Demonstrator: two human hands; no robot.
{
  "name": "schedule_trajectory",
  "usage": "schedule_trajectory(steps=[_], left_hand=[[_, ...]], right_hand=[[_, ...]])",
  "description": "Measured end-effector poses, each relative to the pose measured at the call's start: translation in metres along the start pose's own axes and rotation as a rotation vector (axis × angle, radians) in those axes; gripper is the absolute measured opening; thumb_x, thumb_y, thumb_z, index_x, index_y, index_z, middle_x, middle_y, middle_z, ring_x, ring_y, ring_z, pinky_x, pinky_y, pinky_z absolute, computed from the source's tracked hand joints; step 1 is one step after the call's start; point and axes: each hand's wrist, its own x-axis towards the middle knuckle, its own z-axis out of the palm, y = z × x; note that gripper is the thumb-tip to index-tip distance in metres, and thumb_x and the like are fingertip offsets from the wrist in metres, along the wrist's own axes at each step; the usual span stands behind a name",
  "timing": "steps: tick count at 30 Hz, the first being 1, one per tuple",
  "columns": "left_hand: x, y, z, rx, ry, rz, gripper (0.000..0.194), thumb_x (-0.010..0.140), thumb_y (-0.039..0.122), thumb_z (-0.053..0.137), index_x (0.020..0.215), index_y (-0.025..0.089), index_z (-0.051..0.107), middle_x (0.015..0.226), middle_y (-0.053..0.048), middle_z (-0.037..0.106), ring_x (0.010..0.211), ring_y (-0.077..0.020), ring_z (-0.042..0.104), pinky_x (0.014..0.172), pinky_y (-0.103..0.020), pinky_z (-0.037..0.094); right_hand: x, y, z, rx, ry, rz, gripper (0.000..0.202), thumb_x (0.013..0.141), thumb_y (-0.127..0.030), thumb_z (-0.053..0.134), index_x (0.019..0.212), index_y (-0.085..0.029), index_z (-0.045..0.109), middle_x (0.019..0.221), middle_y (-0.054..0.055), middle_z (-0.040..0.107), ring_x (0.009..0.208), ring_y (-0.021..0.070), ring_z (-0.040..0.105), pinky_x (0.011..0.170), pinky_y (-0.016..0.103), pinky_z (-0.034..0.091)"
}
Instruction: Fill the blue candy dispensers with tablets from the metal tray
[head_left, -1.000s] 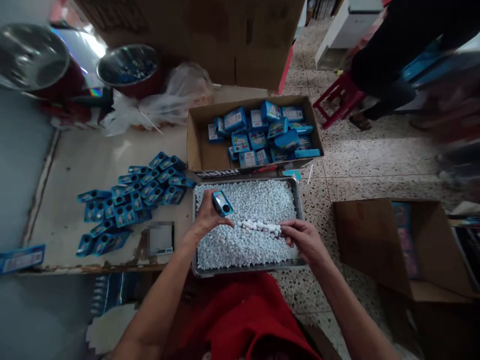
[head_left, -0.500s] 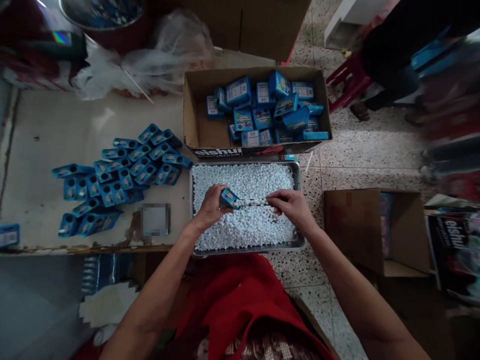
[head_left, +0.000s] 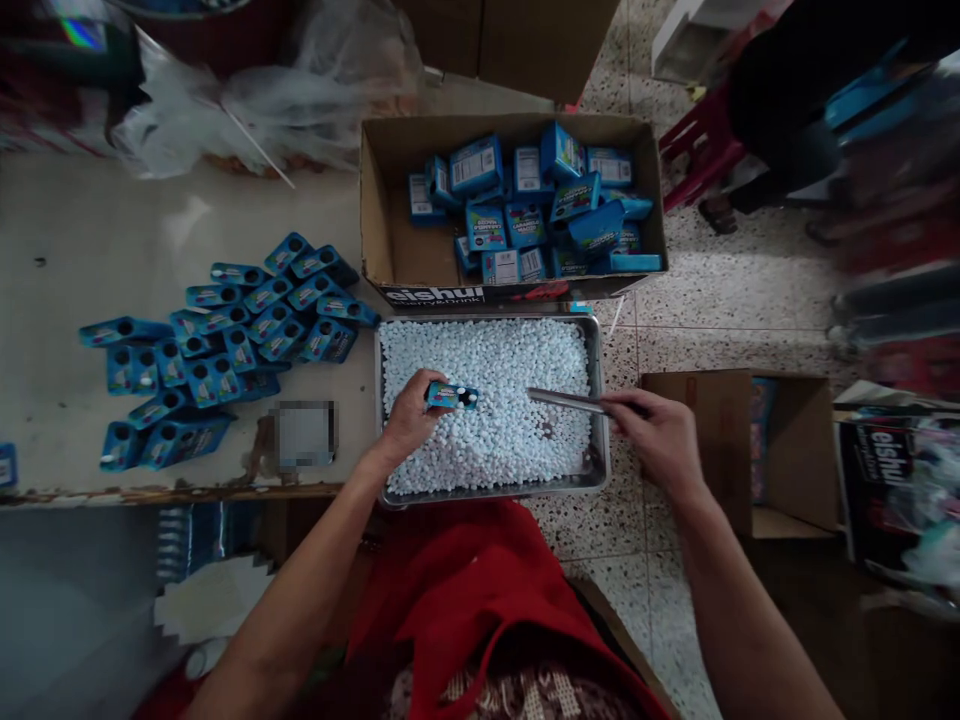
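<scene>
Over a metal tray (head_left: 604, 420) full of small white candies (head_left: 495, 450), my left hand (head_left: 412, 412) grips a small blue candy box (head_left: 451, 396). A dark round hole shows in the box's upturned end, with white candies at it. My right hand (head_left: 660, 440), at the tray's right edge, is closed on the end of a narrow metal scoop (head_left: 566, 400). The scoop's far tip points left, over the candies and apart from the box. A small bare patch of tray bottom shows near the scoop.
Several blue boxes with holes (head_left: 225, 345) stand on the table (head_left: 45, 260) at left. Behind the tray, a cardboard carton (head_left: 382, 210) holds more blue boxes. Another open carton (head_left: 697, 440) stands on the floor at right. A person's dark-clothed leg (head_left: 780, 80) is at upper right.
My right hand has drawn the scoop away from the box, to the right. The scoop carried a line of candies before and now looks bare. The box has turned flatter in my left hand.
</scene>
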Motion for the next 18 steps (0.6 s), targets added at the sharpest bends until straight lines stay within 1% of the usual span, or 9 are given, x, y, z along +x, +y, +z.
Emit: schedule_trajectory(steps=[2,3,4,6,8,10,12,14,18], left_hand=[[0.0,0.004,-0.002,-0.077,0.064,0.001,0.034,0.078,0.021,0.073,0.107,0.023,0.056,0.111,-0.004,0.065,0.105,-0.0207,0.062,0.097,-0.035,0.046],[0.0,0.005,-0.001,-0.115,0.075,0.002,0.033,0.077,0.021,0.073,0.106,0.023,0.056,0.111,-0.004,0.065,0.107,-0.0209,0.063,0.097,-0.035,0.047],[0.0,0.005,0.001,-0.147,0.071,-0.008,0.033,0.076,0.021,0.074,0.104,0.023,0.056,0.11,-0.004,0.066,0.106,-0.021,0.064,0.097,-0.035,0.047],[-0.001,0.004,0.004,-0.183,0.059,-0.055,0.034,0.074,0.02,0.076,0.102,0.023,0.057,0.109,-0.004,0.068,0.104,-0.0206,0.065,0.096,-0.034,0.049],[-0.003,0.001,0.005,-0.189,0.098,-0.106,0.037,0.072,0.019,0.078,0.102,0.023,0.057,0.109,-0.003,0.069,0.102,-0.02,0.066,0.095,-0.034,0.049],[-0.006,0.0,0.0,-0.157,0.165,-0.138,0.039,0.072,0.019,0.079,0.104,0.023,0.057,0.109,-0.003,0.069,0.1,-0.0194,0.067,0.093,-0.033,0.05],[-0.011,0.001,-0.01,-0.067,0.197,-0.154,0.039,0.072,0.019,0.078,0.106,0.023,0.059,0.108,-0.002,0.069,0.097,-0.0194,0.067,0.09,-0.033,0.051],[-0.015,0.003,-0.022,0.053,0.215,-0.167,0.038,0.072,0.018,0.076,0.107,0.023,0.06,0.106,-0.003,0.069,0.096,-0.0204,0.066,0.089,-0.033,0.05],[-0.016,0.005,-0.034,0.238,0.186,-0.198,0.034,0.07,0.012,0.071,0.102,0.021,0.063,0.1,-0.003,0.068,0.093,-0.0229,0.064,0.087,-0.035,0.049]], right_hand=[[0.007,0.055,-0.015,-0.008,0.102,0.121,0.03,0.082,-0.043,0.072,0.095,-0.018,0.081,0.068,0.003,0.072,0.056,0.0168,0.063,0.056,0.028,0.047],[0.013,0.079,-0.012,0.004,0.122,0.162,0.031,0.079,-0.044,0.073,0.092,-0.016,0.081,0.065,0.003,0.07,0.055,0.0173,0.063,0.056,0.028,0.047],[0.02,0.098,-0.001,0.027,0.126,0.187,0.032,0.077,-0.044,0.073,0.089,-0.016,0.08,0.063,0.003,0.07,0.055,0.0177,0.063,0.055,0.028,0.047],[0.034,0.116,0.042,0.12,0.085,0.203,0.032,0.073,-0.045,0.074,0.085,-0.016,0.08,0.061,0.003,0.069,0.055,0.0179,0.063,0.056,0.028,0.048],[0.047,0.111,0.099,0.277,-0.005,0.221,0.031,0.071,-0.045,0.075,0.084,-0.017,0.08,0.062,0.002,0.07,0.055,0.0172,0.062,0.056,0.028,0.048],[0.054,0.095,0.15,0.437,-0.099,0.259,0.033,0.069,-0.047,0.076,0.082,-0.017,0.079,0.063,0.002,0.07,0.054,0.0164,0.062,0.055,0.028,0.05],[0.056,0.079,0.18,0.531,-0.16,0.29,0.034,0.067,-0.048,0.078,0.081,-0.017,0.078,0.063,0.002,0.069,0.053,0.0161,0.062,0.054,0.028,0.051],[0.052,0.07,0.184,0.557,-0.17,0.301,0.035,0.067,-0.049,0.079,0.081,-0.017,0.077,0.062,0.001,0.068,0.053,0.0158,0.063,0.053,0.028,0.052],[0.043,0.055,0.145,0.652,-0.226,0.312,0.033,0.066,-0.045,0.084,0.083,-0.017,0.079,0.065,0.002,0.07,0.053,0.0131,0.062,0.053,0.025,0.052]])
